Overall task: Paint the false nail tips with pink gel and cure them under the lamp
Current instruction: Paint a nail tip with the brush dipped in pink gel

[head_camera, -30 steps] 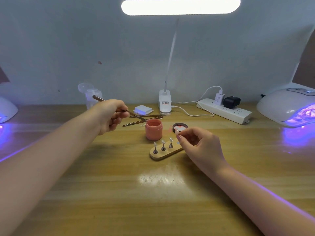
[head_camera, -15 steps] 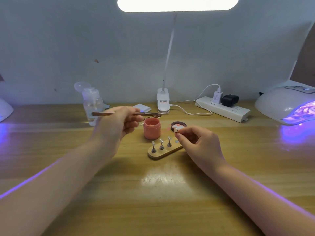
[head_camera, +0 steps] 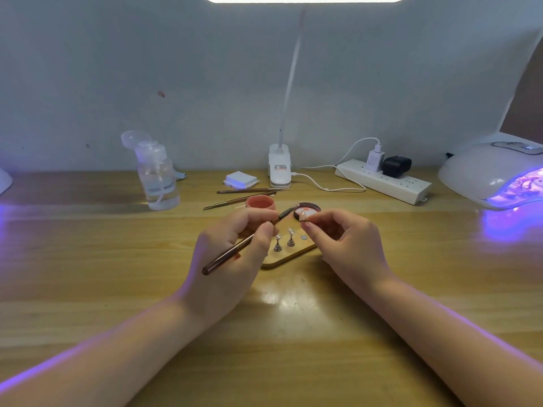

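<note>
My left hand (head_camera: 235, 248) grips a brown gel brush (head_camera: 226, 255) like a pen, its dark tip reaching toward a false nail tip (head_camera: 302, 215). My right hand (head_camera: 343, 242) pinches that nail tip on its small stand, close to the brush tip. Below and between my hands lies a wooden holder (head_camera: 291, 255) with two more nail tips on metal stands (head_camera: 284, 242) showing. The open pink gel jar (head_camera: 261, 202) stands just behind my left hand, its lid (head_camera: 308, 208) beside it. A curing lamp (head_camera: 493, 174) glows violet at the far right.
Two thin metal tools (head_camera: 241, 196) lie behind the jar. A clear pump bottle (head_camera: 155, 177) stands at the back left, white pads (head_camera: 240, 180) and a desk lamp base (head_camera: 279, 165) at the back centre, a power strip (head_camera: 385, 180) with plugs to the right.
My left hand has brought the brush down from the back left and turned it, so its tip now points at the nail tip. My right hand has stayed by the holder.
</note>
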Demonstrator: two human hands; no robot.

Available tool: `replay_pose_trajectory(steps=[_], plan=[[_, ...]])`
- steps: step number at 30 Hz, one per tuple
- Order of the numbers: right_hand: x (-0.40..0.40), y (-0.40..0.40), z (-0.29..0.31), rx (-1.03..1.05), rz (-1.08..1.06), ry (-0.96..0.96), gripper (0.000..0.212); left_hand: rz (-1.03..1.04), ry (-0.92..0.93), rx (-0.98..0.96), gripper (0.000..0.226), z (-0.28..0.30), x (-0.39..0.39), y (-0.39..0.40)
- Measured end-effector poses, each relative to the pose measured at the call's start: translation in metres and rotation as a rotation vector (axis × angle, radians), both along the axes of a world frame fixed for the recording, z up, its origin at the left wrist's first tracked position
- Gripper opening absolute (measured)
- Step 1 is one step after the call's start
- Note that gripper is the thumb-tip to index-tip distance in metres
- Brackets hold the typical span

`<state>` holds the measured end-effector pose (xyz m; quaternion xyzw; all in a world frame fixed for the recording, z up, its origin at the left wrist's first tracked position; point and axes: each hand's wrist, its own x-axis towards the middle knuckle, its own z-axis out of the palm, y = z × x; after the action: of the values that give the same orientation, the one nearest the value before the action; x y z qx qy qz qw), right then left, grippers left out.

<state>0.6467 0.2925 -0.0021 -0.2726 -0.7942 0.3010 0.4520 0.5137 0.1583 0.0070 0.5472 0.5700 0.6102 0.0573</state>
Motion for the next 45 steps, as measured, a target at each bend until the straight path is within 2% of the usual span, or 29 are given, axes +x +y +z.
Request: replay_pose_trajectory(steps=[6, 11, 16, 19, 22, 27, 32, 36, 40, 45], plan=[[0.0003, -0.0006, 0.001, 0.0, 0.018, 0.008, 0.01, 0.003, 0.028, -0.005, 0.016, -0.0024, 0.0034, 0.0016], [0.0006, -0.0004, 0.0009, -0.015, 0.017, 0.014, 0.009, 0.007, 0.02, 0.017, 0.023, -0.0017, 0.0036, -0.0003], [0.0005, -0.0016, 0.0011, 0.009, 0.034, 0.017, 0.01, 0.004, -0.044, 0.033, 0.015, -0.0036, 0.0052, 0.0035], [0.0004, -0.0013, 0.001, 0.013, 0.039, 0.019, 0.01, -0.015, -0.008, 0.017, 0.011, -0.0039, 0.0055, 0.0031], [0.0004, -0.0013, 0.0009, 0.016, 0.038, 0.027, 0.009, -0.017, 0.005, 0.049, 0.018, -0.0038, 0.0046, 0.0004], [0.0004, -0.002, 0.0013, 0.035, 0.037, 0.028, 0.009, -0.006, -0.04, 0.029, 0.011, -0.0027, 0.0069, 0.0032], [0.0001, -0.0027, 0.0017, 0.037, 0.046, 0.026, 0.009, -0.019, 0.049, 0.049, 0.017, -0.0028, 0.0053, 0.0005], [0.0001, -0.0025, 0.0015, 0.046, 0.04, 0.026, 0.009, 0.026, 0.031, 0.052, 0.012, -0.0018, 0.006, 0.0014], [-0.0001, -0.0021, 0.001, 0.056, 0.039, 0.021, 0.01, 0.048, 0.066, 0.015, 0.016, -0.0016, 0.0065, 0.001], [0.0002, -0.0018, 0.0008, 0.057, 0.037, 0.02, 0.009, 0.061, 0.068, 0.065, 0.021, -0.0016, 0.0056, 0.0001]])
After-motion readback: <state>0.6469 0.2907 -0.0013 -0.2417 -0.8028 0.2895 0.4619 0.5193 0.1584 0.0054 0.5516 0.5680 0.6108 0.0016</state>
